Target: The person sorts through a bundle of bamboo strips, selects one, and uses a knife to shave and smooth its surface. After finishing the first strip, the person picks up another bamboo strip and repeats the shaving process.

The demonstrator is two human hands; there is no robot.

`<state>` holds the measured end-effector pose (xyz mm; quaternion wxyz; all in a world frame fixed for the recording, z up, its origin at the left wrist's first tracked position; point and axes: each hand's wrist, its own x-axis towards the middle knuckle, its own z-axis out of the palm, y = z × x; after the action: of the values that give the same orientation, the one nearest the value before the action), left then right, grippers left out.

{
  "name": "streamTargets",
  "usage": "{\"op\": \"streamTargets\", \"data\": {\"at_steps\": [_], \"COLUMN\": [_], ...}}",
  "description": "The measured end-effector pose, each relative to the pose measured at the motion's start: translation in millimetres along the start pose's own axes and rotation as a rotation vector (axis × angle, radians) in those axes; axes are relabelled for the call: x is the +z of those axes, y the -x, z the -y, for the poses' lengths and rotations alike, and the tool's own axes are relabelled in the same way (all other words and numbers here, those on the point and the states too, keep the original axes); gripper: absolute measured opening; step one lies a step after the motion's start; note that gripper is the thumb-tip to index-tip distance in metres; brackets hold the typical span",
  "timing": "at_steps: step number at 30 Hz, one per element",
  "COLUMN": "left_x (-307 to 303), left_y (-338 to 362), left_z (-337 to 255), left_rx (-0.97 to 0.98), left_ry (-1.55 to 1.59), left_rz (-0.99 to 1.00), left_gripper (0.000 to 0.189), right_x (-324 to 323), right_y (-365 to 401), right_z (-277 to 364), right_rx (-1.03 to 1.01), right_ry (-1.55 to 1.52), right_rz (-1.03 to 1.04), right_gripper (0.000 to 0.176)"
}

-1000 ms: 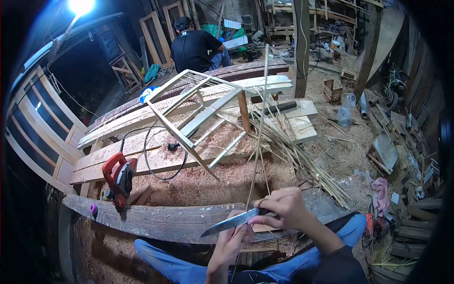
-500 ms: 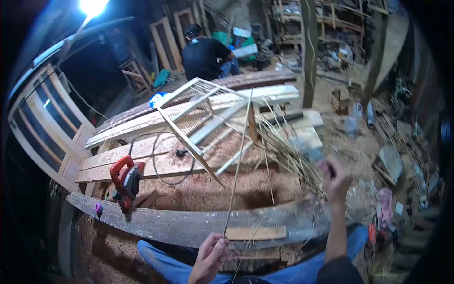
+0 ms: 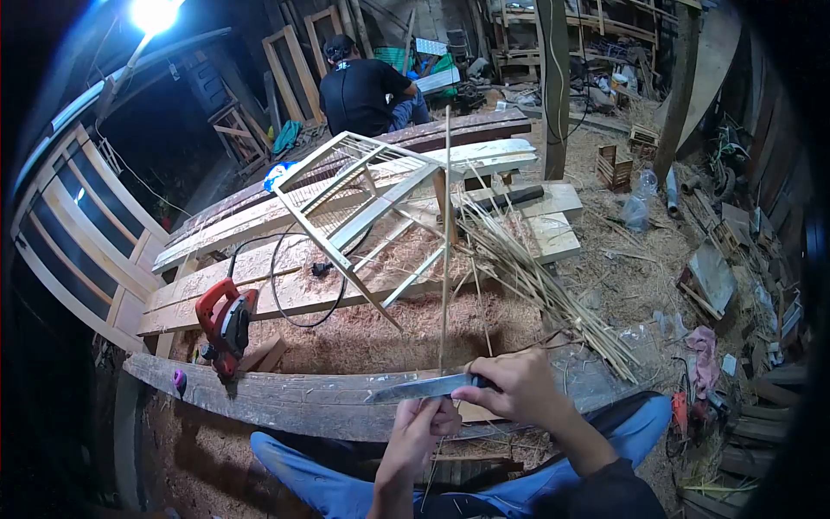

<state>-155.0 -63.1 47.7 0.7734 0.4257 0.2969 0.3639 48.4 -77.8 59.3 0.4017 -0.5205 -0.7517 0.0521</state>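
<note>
In the head view, my left hand (image 3: 422, 426) is closed round the lower part of a long thin bamboo strip (image 3: 446, 285) that stands nearly upright. My right hand (image 3: 517, 389) grips the dark handle of a knife (image 3: 417, 388). Its broad metal blade points left and crosses the strip just above my left fingers; whether the edge bites in cannot be told. Under my hands lies a weathered plank (image 3: 294, 402), with a small flat wood piece (image 3: 484, 408) on it, partly hidden.
A red electric planer (image 3: 226, 324) rests at the plank's left. Beyond are a slatted wooden frame (image 3: 359, 216), a bundle of bamboo strips (image 3: 536, 281) and long boards (image 3: 207, 298) over shavings. Another person (image 3: 367, 95) sits at the back. A post (image 3: 554, 95) stands right of centre.
My right hand has come down and left to the strip, and the knife now shows across it. The strip has swung more upright in my left hand. The view has shifted slightly.
</note>
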Motion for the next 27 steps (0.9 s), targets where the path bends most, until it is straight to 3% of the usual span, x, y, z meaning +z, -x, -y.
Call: {"op": "streamTargets", "data": {"at_steps": [3,10,12,15,16,18,20,23,24,27], "left_x": [10.5,14.1,20.6,10.6,8.6,5.0,-10.5,-23.5,-20.6,-5.6], "left_y": [7.6,15.0,19.2,25.7,26.6,32.6,58.5,52.9,44.6,14.8], "left_z": [-1.9,-12.3,-18.0,-17.3,-20.0,-32.3,-37.5,-35.4,-42.3,-35.5], "left_rx": [-0.030,-0.020,0.126,0.085,0.086,0.100,0.082,0.140,0.059,0.063], "left_ry": [-0.149,-0.129,-0.524,-0.742,-0.742,-0.340,-0.349,-0.332,-0.213,-0.079], "left_rz": [-0.133,-0.103,-0.198,-0.246,-0.247,-0.283,-0.264,-0.363,-0.336,-0.214], "left_gripper": [0.012,0.012,0.013,0.015,0.015,0.018,0.020,0.018,0.018,0.017], "right_x": [1.9,9.6,7.6,12.1,12.8,8.1,-26.1,-31.4,-24.4,-4.9], "right_y": [1.3,-1.3,-3.2,-4.3,-5.1,-8.6,-3.7,-5.6,0.0,-7.9], "right_z": [6.8,-0.8,0.2,-3.1,-9.4,-34.3,-84.5,-61.9,-44.9,-19.2], "right_rx": [0.014,-0.090,-0.093,-0.122,-0.123,0.046,0.429,0.251,0.239,0.119], "right_ry": [-0.058,-0.082,-0.077,-0.038,-0.039,-0.049,0.414,0.179,0.110,0.042], "right_rz": [0.039,-0.051,-0.013,-0.022,-0.022,-0.230,-0.365,-0.498,-0.397,-0.194], "right_gripper": [0.038,0.039,0.037,0.033,0.033,0.035,0.032,0.031,0.032,0.040]}}
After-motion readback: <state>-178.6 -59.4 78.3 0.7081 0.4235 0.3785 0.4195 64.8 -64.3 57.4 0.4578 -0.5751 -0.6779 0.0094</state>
